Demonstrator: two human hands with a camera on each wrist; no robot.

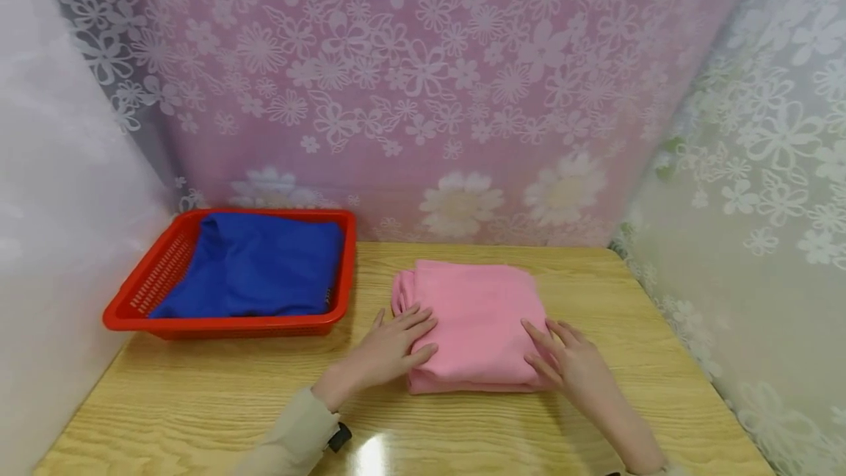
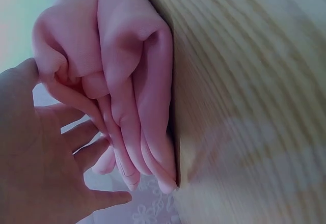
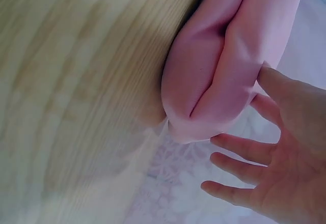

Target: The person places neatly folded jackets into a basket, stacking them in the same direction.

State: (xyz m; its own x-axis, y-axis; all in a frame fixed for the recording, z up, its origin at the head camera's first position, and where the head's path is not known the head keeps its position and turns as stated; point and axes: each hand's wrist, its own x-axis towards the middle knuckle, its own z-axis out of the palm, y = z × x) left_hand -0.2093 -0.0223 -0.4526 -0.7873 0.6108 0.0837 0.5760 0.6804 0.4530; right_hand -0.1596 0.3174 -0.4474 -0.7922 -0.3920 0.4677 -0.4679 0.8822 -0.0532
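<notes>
A pink folded cloth (image 1: 479, 322) lies in a thick, roughly square stack on the wooden table. My left hand (image 1: 396, 344) rests on its left edge with the fingers spread over the top. In the left wrist view, the cloth's side (image 2: 137, 81) shows several soft layers beside that hand. At the opposite edge, my right hand (image 1: 578, 366) touches the cloth with spread, slightly bent fingers. The right wrist view shows the rounded fold (image 3: 204, 81) of that side, with the index finger and thumb against it and the other fingers apart.
On the table's left stands a red plastic basket (image 1: 241, 324) with slotted sides, holding a folded blue cloth (image 1: 264, 267). The wooden table (image 1: 218, 395) meets a pink flowered curtain (image 1: 396, 94) behind and pale sheets (image 1: 747, 241) at the sides.
</notes>
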